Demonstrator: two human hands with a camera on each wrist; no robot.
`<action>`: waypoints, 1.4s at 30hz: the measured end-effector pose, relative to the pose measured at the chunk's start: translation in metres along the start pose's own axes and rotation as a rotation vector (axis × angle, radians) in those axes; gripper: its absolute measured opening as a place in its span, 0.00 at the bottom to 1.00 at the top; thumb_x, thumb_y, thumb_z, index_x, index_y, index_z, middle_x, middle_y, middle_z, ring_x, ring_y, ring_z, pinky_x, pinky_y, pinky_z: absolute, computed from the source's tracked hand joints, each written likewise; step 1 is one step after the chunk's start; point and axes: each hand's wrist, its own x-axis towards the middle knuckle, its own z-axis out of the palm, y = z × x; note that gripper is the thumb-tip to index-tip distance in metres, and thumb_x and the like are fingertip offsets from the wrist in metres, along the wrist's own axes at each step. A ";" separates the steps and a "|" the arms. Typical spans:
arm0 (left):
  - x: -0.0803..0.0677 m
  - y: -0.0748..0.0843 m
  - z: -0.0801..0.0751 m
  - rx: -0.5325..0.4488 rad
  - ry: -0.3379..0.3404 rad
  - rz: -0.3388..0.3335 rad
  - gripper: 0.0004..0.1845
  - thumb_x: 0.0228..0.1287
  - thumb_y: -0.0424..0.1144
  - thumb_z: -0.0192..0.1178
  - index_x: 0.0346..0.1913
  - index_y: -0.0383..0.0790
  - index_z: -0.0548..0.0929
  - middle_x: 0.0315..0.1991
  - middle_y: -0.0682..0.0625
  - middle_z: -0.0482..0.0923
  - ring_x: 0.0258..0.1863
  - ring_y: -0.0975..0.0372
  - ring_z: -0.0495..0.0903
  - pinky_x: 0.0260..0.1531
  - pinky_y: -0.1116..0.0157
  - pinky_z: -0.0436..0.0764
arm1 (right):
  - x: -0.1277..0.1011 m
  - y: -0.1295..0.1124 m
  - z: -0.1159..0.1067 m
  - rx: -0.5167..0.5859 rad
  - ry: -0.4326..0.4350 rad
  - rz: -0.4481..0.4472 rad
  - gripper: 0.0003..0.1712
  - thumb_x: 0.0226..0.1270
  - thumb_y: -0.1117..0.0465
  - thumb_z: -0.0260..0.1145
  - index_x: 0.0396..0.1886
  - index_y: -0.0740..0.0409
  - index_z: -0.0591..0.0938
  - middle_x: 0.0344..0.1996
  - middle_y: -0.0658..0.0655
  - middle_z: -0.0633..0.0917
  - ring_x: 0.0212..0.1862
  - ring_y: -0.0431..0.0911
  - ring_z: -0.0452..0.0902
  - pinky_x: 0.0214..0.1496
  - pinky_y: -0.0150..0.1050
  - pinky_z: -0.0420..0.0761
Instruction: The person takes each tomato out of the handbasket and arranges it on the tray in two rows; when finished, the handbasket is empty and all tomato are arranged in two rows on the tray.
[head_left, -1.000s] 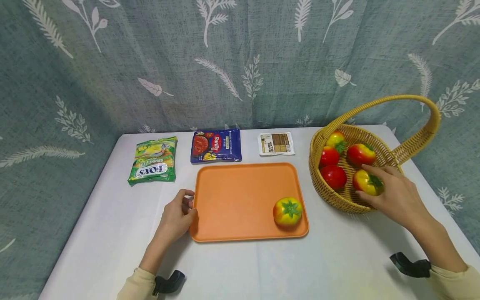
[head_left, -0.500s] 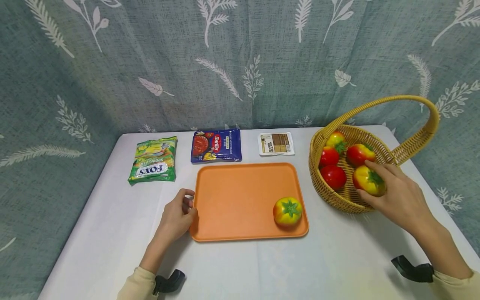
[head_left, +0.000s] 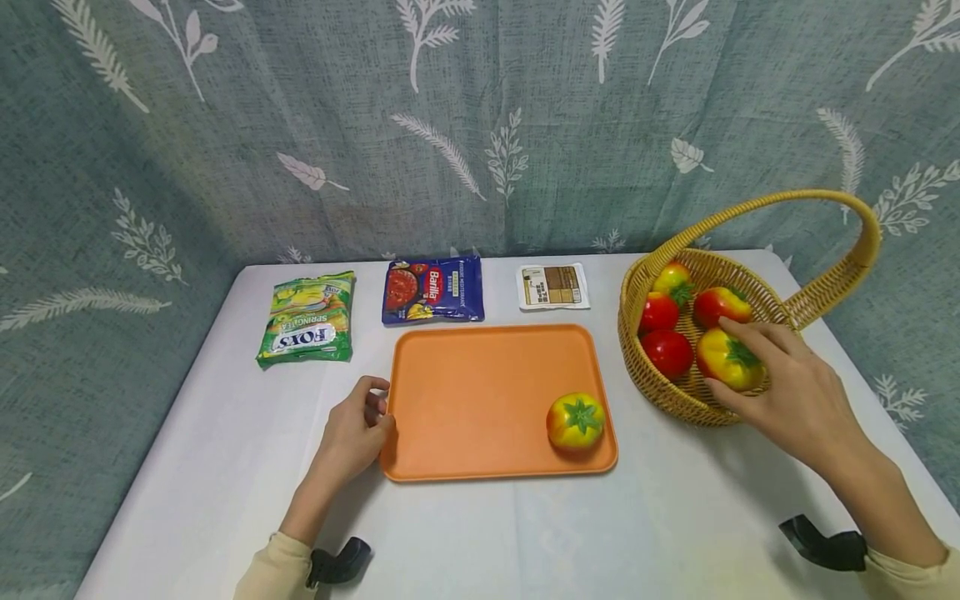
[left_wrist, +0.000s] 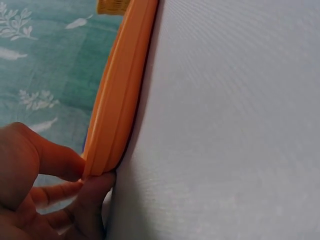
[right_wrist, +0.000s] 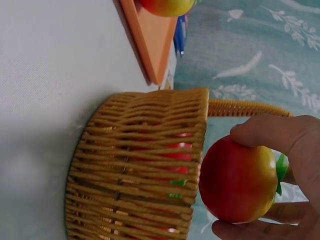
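Note:
My right hand (head_left: 798,396) grips a red-and-yellow tomato (head_left: 723,358) with a green leafy top, fingers on one side and thumb on the other. In the right wrist view this tomato (right_wrist: 235,180) is level with the basket's rim, just above it. The wicker basket (head_left: 660,396) holds several more red and red-yellow tomatoes (head_left: 666,353). My left hand (head_left: 352,429) pinches the left edge of an orange tray (head_left: 480,400); in the left wrist view thumb and finger meet at the tray's rim (left_wrist: 107,125). A yellow-orange tomato (head_left: 575,422) sits in the tray's near right corner.
Behind the tray lie a blue Barilla pouch (head_left: 432,289) and a small white-and-brown packet (head_left: 553,287). A green Fox's bag (head_left: 307,318) lies at the left. The basket's tall handle (head_left: 795,198) arches over its right side. A patterned curtain (head_left: 450,133) hangs behind the white table.
My right hand has lifted the tomato up from among the others in the basket and shifted it slightly left. The left hand and the tray have stayed in place.

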 end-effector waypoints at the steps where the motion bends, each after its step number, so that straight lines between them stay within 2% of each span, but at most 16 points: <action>1: 0.000 0.000 0.000 -0.001 0.000 -0.003 0.22 0.58 0.29 0.59 0.58 0.36 0.72 0.37 0.46 0.75 0.32 0.57 0.75 0.29 0.64 0.75 | 0.000 -0.001 0.000 0.002 0.005 -0.006 0.45 0.43 0.59 0.82 0.65 0.61 0.76 0.54 0.66 0.76 0.46 0.66 0.75 0.38 0.64 0.75; 6: 0.001 0.003 -0.002 -0.018 -0.015 -0.027 0.22 0.59 0.29 0.59 0.58 0.35 0.73 0.38 0.45 0.76 0.33 0.56 0.75 0.28 0.64 0.77 | 0.002 -0.010 -0.001 0.016 0.013 -0.017 0.45 0.42 0.59 0.82 0.65 0.59 0.77 0.53 0.65 0.77 0.45 0.66 0.76 0.38 0.64 0.75; 12: 0.000 0.004 -0.003 -0.029 -0.018 -0.054 0.22 0.60 0.29 0.59 0.58 0.36 0.73 0.40 0.43 0.76 0.33 0.55 0.77 0.25 0.64 0.79 | 0.002 -0.019 -0.001 0.042 -0.013 -0.009 0.46 0.44 0.58 0.82 0.67 0.58 0.76 0.54 0.65 0.76 0.51 0.65 0.74 0.44 0.68 0.74; 18: -0.001 0.005 -0.004 -0.025 0.001 -0.036 0.19 0.60 0.29 0.59 0.56 0.35 0.74 0.38 0.43 0.76 0.32 0.56 0.76 0.23 0.65 0.78 | 0.003 -0.024 -0.002 0.052 0.003 -0.025 0.47 0.44 0.59 0.82 0.68 0.56 0.75 0.55 0.64 0.76 0.52 0.64 0.73 0.45 0.68 0.74; 25: -0.002 0.006 -0.004 -0.052 0.001 -0.042 0.19 0.60 0.28 0.59 0.55 0.35 0.75 0.38 0.43 0.77 0.31 0.56 0.77 0.21 0.64 0.79 | 0.005 -0.032 -0.001 0.053 0.034 -0.104 0.47 0.40 0.59 0.83 0.66 0.56 0.77 0.53 0.63 0.78 0.48 0.61 0.76 0.42 0.65 0.76; 35: 0.000 0.003 -0.002 0.001 0.000 -0.020 0.19 0.60 0.29 0.58 0.55 0.35 0.74 0.37 0.44 0.77 0.32 0.56 0.77 0.27 0.64 0.76 | 0.008 -0.047 0.002 0.073 0.013 -0.125 0.47 0.42 0.58 0.83 0.67 0.53 0.77 0.54 0.62 0.79 0.49 0.61 0.77 0.45 0.63 0.78; 42: -0.002 0.003 -0.004 -0.020 0.007 0.017 0.18 0.58 0.29 0.59 0.53 0.35 0.75 0.36 0.45 0.77 0.29 0.58 0.77 0.22 0.64 0.76 | 0.008 -0.052 0.006 0.088 -0.004 -0.131 0.45 0.42 0.57 0.83 0.66 0.53 0.78 0.55 0.59 0.79 0.50 0.59 0.78 0.47 0.63 0.78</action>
